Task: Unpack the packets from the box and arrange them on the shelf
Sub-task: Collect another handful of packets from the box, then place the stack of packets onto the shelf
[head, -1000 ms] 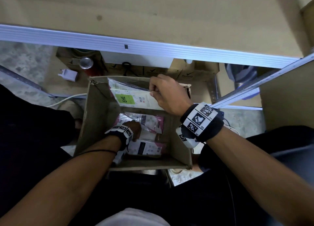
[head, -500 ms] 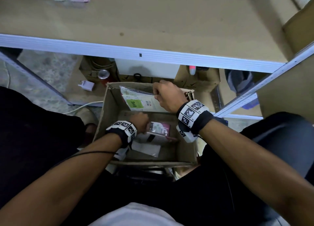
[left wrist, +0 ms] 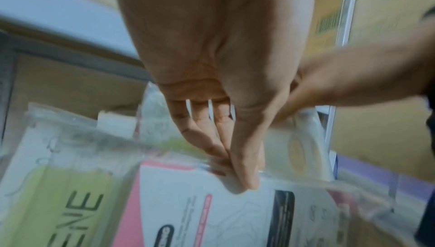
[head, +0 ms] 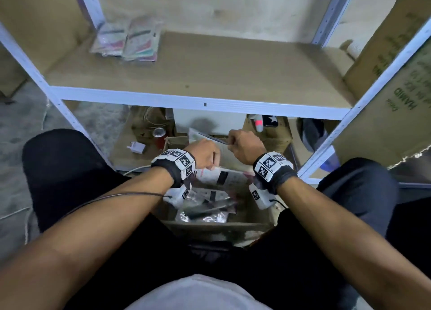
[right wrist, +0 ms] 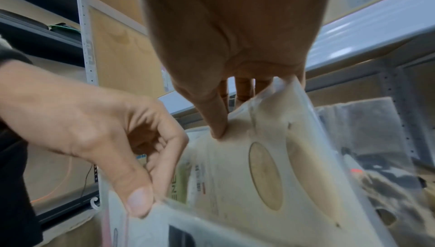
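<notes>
Two packets: pink-edged packet [left wrist: 212,213] pinched in my left hand [head: 205,153], cream packet [right wrist: 270,167] in my right hand [head: 245,144]; shelf [head: 210,76] lies ahead, above both.

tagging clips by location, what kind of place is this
Probably a storeroom or stockroom. A metal rack with a wooden shelf stands against a bare wall, big printed cardboard cartons lean beside it, and an open box of sealed packets sits on the floor.
</notes>
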